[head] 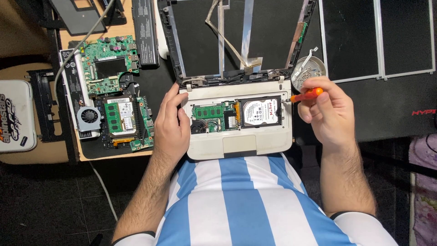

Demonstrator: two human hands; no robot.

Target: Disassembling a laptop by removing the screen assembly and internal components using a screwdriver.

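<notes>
A small white laptop [236, 146] lies open in front of me, its keyboard removed, with a green memory board [207, 112] and a silver hard drive [260, 112] exposed. Its bare screen shell [268, 32] leans back with loose ribbon cables. My left hand [171, 124] rests flat on the laptop's left edge, fingers apart. My right hand [327, 109] grips an orange-handled screwdriver [306, 95] whose tip touches the right rim of the base, next to the hard drive.
A round metal dish [309, 67] with several screws stands just behind my right hand. Left of the laptop lie green circuit boards [109, 64], a fan [88, 115] and a black battery [144, 33]. Bare display panels [378, 36] lie at the back right.
</notes>
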